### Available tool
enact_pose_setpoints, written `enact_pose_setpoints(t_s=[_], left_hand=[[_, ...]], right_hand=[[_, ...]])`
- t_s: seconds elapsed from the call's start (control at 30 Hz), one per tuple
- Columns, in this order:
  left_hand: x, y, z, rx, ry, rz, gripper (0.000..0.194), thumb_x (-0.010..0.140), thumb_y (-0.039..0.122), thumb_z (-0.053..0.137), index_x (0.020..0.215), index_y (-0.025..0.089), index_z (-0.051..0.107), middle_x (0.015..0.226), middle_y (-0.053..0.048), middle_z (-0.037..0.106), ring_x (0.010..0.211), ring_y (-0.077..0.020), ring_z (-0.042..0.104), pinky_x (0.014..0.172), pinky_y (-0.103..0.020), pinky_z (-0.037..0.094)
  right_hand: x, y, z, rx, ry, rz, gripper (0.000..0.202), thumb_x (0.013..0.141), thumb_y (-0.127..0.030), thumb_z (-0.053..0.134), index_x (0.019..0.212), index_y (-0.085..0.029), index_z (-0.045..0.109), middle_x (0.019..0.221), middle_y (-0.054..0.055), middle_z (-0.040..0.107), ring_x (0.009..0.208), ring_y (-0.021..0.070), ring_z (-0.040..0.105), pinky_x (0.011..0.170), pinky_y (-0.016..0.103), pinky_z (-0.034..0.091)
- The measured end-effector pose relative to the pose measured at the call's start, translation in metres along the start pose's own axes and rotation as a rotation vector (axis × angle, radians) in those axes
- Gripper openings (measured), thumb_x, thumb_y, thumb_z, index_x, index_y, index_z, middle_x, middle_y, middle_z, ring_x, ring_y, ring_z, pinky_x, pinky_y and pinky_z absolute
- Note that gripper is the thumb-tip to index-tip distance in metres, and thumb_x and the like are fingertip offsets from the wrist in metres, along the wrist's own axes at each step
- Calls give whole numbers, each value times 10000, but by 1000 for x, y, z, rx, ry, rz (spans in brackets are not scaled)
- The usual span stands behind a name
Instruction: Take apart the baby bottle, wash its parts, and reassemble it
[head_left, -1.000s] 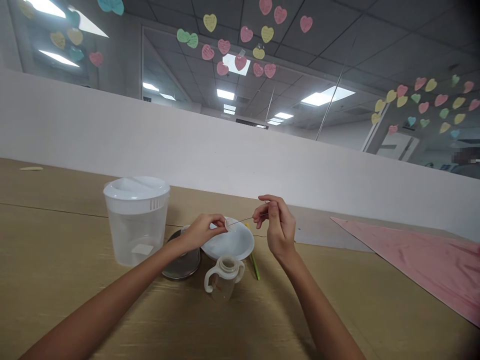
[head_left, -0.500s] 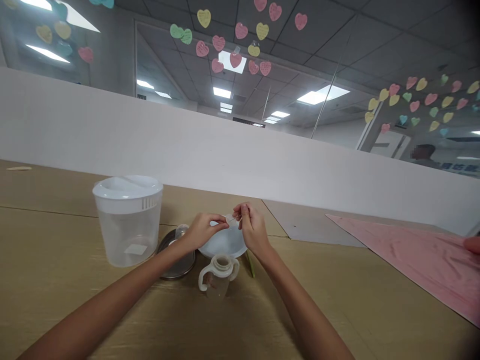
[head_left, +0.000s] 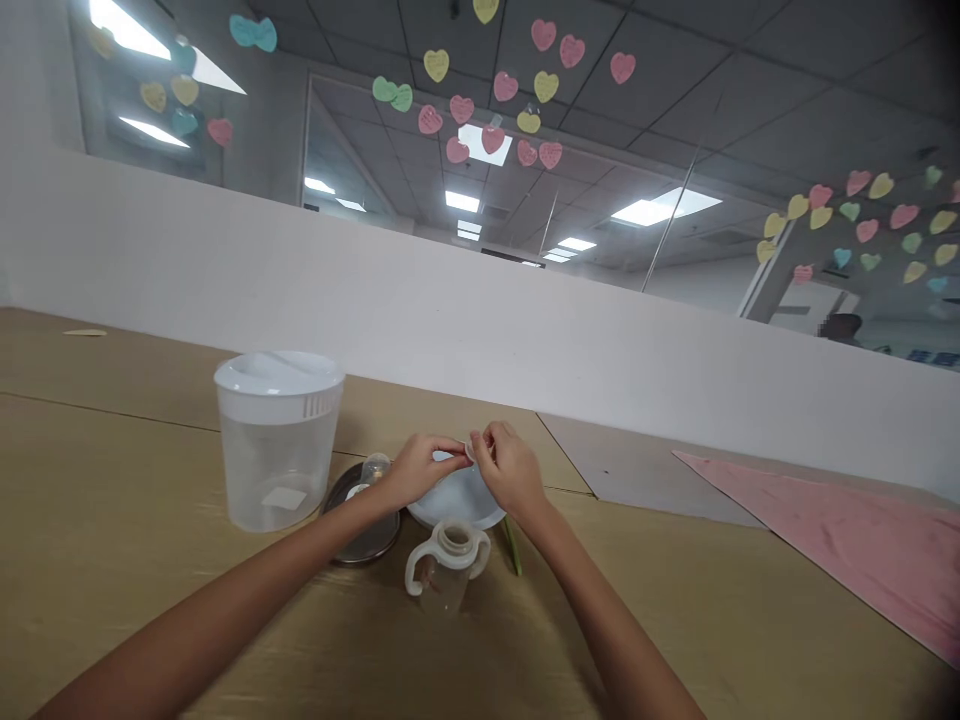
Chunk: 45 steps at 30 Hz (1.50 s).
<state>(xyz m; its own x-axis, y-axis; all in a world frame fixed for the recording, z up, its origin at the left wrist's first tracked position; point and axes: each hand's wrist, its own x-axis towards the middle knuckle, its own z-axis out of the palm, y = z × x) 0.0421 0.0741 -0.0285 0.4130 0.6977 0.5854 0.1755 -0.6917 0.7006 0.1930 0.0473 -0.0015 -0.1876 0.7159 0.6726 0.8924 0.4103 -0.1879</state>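
Note:
My left hand [head_left: 420, 470] pinches a small, pale, round translucent piece [head_left: 470, 452] between thumb and fingertips. From the other side my right hand [head_left: 510, 470] closes in on the same piece, its fingers curled; what they grip is mostly hidden. Both hands are above a light blue-white bowl [head_left: 457, 500]. Nearer to me stands a clear baby bottle [head_left: 446, 575] without a cap, with two white handles. To the left, a dark round metal tray [head_left: 367, 545] holds a clear dome-shaped cover [head_left: 375, 468] and a white piece partly behind my left wrist.
A tall translucent bucket [head_left: 279, 450] with a white lid stands left of the tray. A thin green stick [head_left: 513, 545] lies beside the bowl. Pink cloth [head_left: 847, 540] covers the table's right side. A low white partition [head_left: 375, 290] runs behind.
My right fingers have come closer to my left fingertips, and the thin pale line between them no longer shows. The camera view has shifted slightly. A fingertip at the right edge has left view.

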Motion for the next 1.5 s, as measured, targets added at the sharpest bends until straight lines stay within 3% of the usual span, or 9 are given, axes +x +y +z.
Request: enact_pose_setpoints(t_s=[0.2,0.4,0.7,0.9,1.03,1.2,1.3,1.4,1.5], left_hand=[[-1,1,3,37,7,-1,200,787,291,562,860,171,704,902,-10,711,853,-173,628,793,-236,437],[-1,-7,1,37,-22,8,200,776,301,575,825,154,700,847,-21,712,806,-167,628,748,-229,446],[-1,0,8,178,-17,97,230,832,317,523,851,157,687,901,-55,693,861,-164,599,799,-251,425],[1,-6,0,425,-38,86,243,852,325,495,870,167,679,912,-55,688,877,-181,582,812,-287,401],[-1,-22,-9,646,-177,-12,195,836,252,510,834,153,678,944,-96,677,957,-231,546,903,-372,316],[-3,-35,-10,552,-296,-142,114,730,164,581,705,132,688,811,-112,689,860,-239,586,799,-332,375],[-2,-37,-13,402,-386,-209,142,711,251,602,703,141,690,692,-49,688,675,-176,603,620,-238,406],[1,-33,-20,273,-379,-231,303,794,360,495,841,120,674,802,-55,696,704,-151,607,594,-208,415],[5,-23,-28,62,-291,-264,399,810,434,461,929,100,644,899,-87,683,759,-152,605,640,-221,430]], right_hand=[[2,2,-6,-152,-9,12,299,875,-379,392,690,-177,511,649,6,540,560,120,460,506,243,209],[0,2,-1,-92,48,-162,336,871,-246,381,570,-167,509,587,17,543,552,111,456,530,255,221],[9,15,-40,273,479,61,434,859,-352,413,502,-194,223,487,-57,200,475,81,224,487,241,204],[10,25,-69,384,702,196,446,854,-396,435,519,-201,215,507,-60,175,473,78,201,464,244,189],[7,28,-90,441,897,242,450,871,-432,395,521,-208,224,490,-64,186,436,77,216,439,244,195],[6,30,-88,134,630,189,443,869,-406,399,497,-186,303,478,-49,275,463,82,272,474,240,220],[10,30,-70,-143,223,211,433,862,-391,395,491,-170,426,469,-10,417,472,97,351,480,246,218],[12,29,-52,-364,-212,298,405,865,-368,378,561,-167,556,593,60,581,559,140,494,480,248,234],[11,30,-40,-419,-437,316,310,831,-335,442,648,-162,621,729,94,644,667,174,576,499,241,282]])
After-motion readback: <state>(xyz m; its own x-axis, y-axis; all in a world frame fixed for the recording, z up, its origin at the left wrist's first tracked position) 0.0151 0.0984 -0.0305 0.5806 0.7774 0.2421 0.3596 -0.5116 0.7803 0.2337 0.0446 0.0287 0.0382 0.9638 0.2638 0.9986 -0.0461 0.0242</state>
